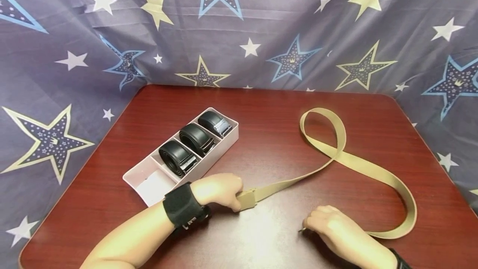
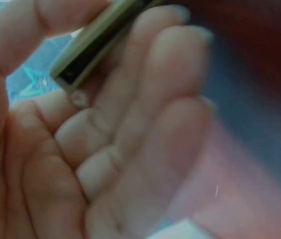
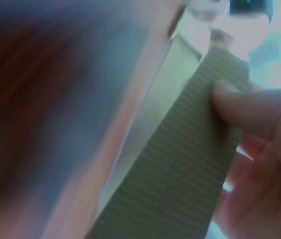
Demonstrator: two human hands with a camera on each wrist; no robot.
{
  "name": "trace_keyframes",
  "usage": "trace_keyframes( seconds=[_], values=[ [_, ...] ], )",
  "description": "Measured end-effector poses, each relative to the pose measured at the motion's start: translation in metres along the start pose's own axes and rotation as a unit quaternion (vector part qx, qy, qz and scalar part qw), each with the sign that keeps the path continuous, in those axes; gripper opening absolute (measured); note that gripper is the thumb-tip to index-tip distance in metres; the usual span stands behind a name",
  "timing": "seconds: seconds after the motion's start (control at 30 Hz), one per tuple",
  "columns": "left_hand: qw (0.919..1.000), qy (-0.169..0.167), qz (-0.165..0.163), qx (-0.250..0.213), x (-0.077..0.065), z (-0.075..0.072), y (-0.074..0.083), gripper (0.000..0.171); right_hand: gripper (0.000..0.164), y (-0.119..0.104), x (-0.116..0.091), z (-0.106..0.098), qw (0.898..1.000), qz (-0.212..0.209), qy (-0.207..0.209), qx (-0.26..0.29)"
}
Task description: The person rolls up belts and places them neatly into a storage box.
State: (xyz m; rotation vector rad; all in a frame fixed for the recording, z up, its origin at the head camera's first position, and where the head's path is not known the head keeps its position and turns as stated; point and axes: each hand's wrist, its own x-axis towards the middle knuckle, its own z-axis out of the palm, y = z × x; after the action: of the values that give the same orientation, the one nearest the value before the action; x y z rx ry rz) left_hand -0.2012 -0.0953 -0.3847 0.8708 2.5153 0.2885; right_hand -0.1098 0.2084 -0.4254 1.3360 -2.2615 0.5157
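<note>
A khaki webbing belt (image 1: 367, 167) lies loosely across the right half of the table, with one raised loop at the back. My left hand (image 1: 218, 190) grips its box-shaped buckle (image 1: 247, 200) between thumb and fingers. In the left wrist view the buckle (image 2: 93, 55) shows its hollow, dark end beside the curled fingers. Toward the front right, my right hand (image 1: 332, 223) pinches the belt near its free tip, which pokes out past the fingers. The ribbed strap (image 3: 170, 154) runs under the thumb in the right wrist view.
Left of centre stands a pale pink divided box (image 1: 220, 149). Three rolled black belts (image 1: 196, 138) sit in its back compartments, and a white piece (image 1: 154, 184) lies in the front one. The reddish-brown table (image 1: 261, 128) ends at a star-patterned cloth (image 1: 231, 53).
</note>
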Motion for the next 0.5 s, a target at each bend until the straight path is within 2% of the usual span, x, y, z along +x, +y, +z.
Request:
trace_keyframes(
  seconds=[0.1, 0.2, 0.27, 0.33, 0.5],
  values=[
    [0.9981, -0.008, -0.047, 0.039, -0.011, -0.005, -0.003, 0.03, 0.011, -0.009, 0.012, 0.001, 0.999, -0.036, 0.012, 0.027],
    [0.9953, -0.026, -0.062, 0.07, -0.021, -0.006, -0.004, 0.035, 0.021, -0.015, 0.018, 0.0, 0.997, -0.052, -0.004, 0.055],
    [0.994, -0.037, -0.056, 0.086, -0.026, -0.005, -0.003, 0.036, 0.025, -0.017, 0.02, 0.001, 0.997, -0.051, -0.013, 0.06],
    [0.993, -0.046, -0.046, 0.099, -0.028, -0.005, -0.002, 0.036, 0.023, -0.017, 0.019, 0.004, 0.997, -0.047, -0.015, 0.054],
    [0.9876, -0.084, -0.031, 0.129, -0.026, -0.008, 0.006, 0.037, 0.021, -0.015, 0.014, 0.014, 0.998, -0.047, -0.008, 0.039]
  ],
)
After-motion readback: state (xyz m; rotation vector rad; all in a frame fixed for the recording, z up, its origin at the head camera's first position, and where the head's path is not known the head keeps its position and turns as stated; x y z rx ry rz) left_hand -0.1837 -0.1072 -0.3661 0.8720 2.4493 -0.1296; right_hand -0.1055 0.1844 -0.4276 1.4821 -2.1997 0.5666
